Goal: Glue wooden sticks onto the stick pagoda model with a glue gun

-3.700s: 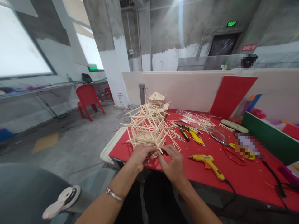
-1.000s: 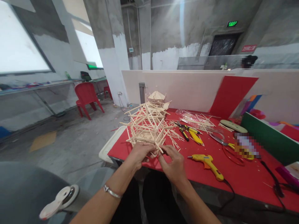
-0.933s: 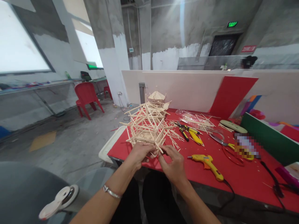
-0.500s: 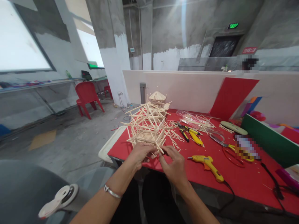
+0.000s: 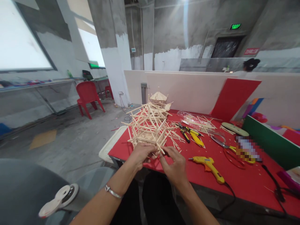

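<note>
A lattice tower of thin wooden sticks (image 5: 148, 126) stands near the front left corner of the red table (image 5: 243, 182). My left hand (image 5: 140, 154) is curled round its lower front edge, fingers closed on the sticks. My right hand (image 5: 174, 165) sits just to the right, fingertips pinching a stick end at the model's bottom corner. Both hands touch the model close together. A smaller stick roof piece (image 5: 158, 97) shows behind the tower.
A yellow glue gun (image 5: 209, 166) lies right of my right hand, its black cord trailing off the edge. Yellow-handled pliers (image 5: 191, 133), loose sticks, a plastic bag (image 5: 195, 120) and scissors (image 5: 226, 144) lie further back. A red chair (image 5: 87, 97) stands on the floor to the left.
Almost nothing differs; both hands stay closed on the model's lower edge, and the view has shifted very slightly.
</note>
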`<state>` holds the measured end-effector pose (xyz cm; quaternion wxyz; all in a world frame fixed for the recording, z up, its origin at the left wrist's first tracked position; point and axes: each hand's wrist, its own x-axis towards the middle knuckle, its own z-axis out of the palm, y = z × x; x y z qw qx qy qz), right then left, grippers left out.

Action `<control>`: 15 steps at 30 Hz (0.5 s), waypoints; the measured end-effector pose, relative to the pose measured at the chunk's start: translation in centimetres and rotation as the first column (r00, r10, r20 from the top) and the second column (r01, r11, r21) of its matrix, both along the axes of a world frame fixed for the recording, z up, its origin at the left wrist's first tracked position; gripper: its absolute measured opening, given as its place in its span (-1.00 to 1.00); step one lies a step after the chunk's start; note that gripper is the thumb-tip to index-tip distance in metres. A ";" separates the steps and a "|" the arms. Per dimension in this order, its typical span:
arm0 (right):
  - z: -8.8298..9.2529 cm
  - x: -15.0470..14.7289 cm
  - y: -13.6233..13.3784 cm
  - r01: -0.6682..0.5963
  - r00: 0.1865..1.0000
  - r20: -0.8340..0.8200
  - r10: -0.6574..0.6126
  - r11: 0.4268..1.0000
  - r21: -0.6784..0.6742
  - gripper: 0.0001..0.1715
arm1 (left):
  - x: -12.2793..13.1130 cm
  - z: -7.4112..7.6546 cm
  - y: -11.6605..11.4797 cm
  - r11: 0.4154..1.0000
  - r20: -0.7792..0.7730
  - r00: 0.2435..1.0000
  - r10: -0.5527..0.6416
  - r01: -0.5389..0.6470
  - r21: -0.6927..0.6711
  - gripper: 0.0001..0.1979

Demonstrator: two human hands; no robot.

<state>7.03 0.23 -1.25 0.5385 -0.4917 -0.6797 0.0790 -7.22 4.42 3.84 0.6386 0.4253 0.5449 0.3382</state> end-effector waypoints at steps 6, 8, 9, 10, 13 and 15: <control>-0.1 0.0 0.0 0.009 1.000 -0.002 -0.009 1.000 -0.003 -0.71 | 0.0 0.0 0.0 1.000 0.006 1.000 -0.004 0.004 0.002 -0.78; -0.1 0.0 0.0 0.009 1.000 -0.001 -0.009 1.000 -0.003 -0.71 | 0.0 0.1 0.0 1.000 0.006 1.000 -0.009 0.009 0.005 -0.77; -0.2 0.0 0.0 0.009 1.000 -0.002 -0.009 1.000 -0.004 -0.71 | 0.0 0.1 0.0 1.000 0.005 1.000 -0.011 0.011 0.005 -0.76; -0.2 0.0 0.0 0.009 1.000 -0.001 -0.009 1.000 -0.005 -0.70 | 0.0 0.1 0.0 1.000 0.004 1.000 -0.011 0.011 0.004 -0.76; -0.2 0.0 0.1 0.015 1.000 -0.002 -0.015 1.000 -0.004 -0.70 | 0.1 0.0 0.1 1.000 0.003 1.000 -0.013 0.013 0.000 -0.77; -0.1 0.0 0.1 0.016 1.000 -0.006 -0.016 1.000 0.004 -0.70 | 0.1 0.0 0.1 1.000 -0.002 1.000 -0.018 0.018 0.002 -0.77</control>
